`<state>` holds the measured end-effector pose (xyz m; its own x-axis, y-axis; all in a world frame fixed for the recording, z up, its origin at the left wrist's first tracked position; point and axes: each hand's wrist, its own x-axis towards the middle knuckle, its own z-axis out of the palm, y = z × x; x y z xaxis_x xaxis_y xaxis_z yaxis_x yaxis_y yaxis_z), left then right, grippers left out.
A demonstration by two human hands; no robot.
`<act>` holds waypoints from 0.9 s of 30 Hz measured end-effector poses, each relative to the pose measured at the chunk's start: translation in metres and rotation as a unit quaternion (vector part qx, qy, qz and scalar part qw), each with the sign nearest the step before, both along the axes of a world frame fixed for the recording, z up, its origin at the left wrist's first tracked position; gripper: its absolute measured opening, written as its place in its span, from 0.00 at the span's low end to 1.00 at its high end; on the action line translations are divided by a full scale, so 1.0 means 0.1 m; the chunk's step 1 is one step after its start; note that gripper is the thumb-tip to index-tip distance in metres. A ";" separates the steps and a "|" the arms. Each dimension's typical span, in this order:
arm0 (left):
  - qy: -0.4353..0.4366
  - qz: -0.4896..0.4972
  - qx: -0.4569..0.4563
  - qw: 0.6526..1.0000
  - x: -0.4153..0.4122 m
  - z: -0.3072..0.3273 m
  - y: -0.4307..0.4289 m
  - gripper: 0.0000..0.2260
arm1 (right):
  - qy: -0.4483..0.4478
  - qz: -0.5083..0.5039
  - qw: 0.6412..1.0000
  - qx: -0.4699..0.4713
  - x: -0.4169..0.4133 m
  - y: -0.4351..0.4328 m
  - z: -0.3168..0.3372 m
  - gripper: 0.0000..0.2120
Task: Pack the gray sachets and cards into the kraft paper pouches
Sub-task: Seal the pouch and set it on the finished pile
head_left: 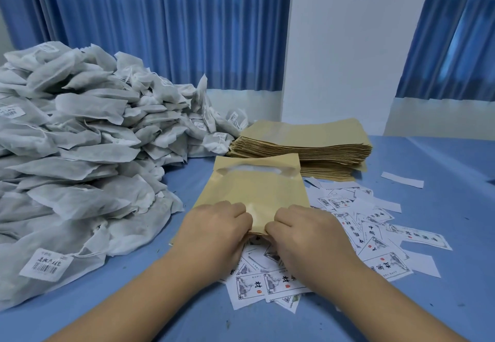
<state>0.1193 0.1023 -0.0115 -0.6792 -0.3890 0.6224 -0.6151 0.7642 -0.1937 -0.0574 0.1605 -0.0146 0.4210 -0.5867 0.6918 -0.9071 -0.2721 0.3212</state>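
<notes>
Pouch in hand: one kraft pouch lies flat on the blue table, its near edge lifted slightly over some of the cards.
Left hand: the left hand has its fingers curled onto the pouch's near edge, pinching it left of centre.
Right hand: the right hand pinches the same edge just beside the left, knuckles up.
Handling, pouch: probably light, thin and creasable, stiff enough to hold its shape; best taken by an edge, as here. Whether the pinched edge is the mouth I cannot tell.
Handling, sachets: the gray sachets, heaped high to the left of the pouch, look soft, limp and light; take one by its body, as the tags and strings may snag.
Handling, cards: the cards, scattered right of and under the pouch, are thin paper, overlapping, likely fiddly to lift singly.
Spare pouches: a pouch stack sits just behind the pouch.
In the way: loose cards under the pouch's near edge may be dragged along.
</notes>
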 end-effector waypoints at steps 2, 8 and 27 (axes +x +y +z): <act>0.007 -0.005 -0.009 1.000 -0.02 0.00 0.01 0.11 | -0.009 0.006 1.000 -0.002 0.01 0.00 0.01 0.13; 0.026 -0.020 -0.017 0.999 -0.02 0.03 0.01 0.11 | -0.028 0.038 0.998 0.029 0.04 0.04 0.05 0.06; 0.190 0.026 0.098 0.976 0.62 -0.01 -0.25 0.10 | -0.141 0.040 0.989 -0.016 -0.37 0.09 0.22 0.09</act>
<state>0.1813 0.0769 -0.0128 -0.3891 -0.5546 0.7356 -0.6537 0.7288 0.2037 -0.0943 0.1697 0.0072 0.2523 -0.5359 0.8057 -0.9379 -0.3404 0.0672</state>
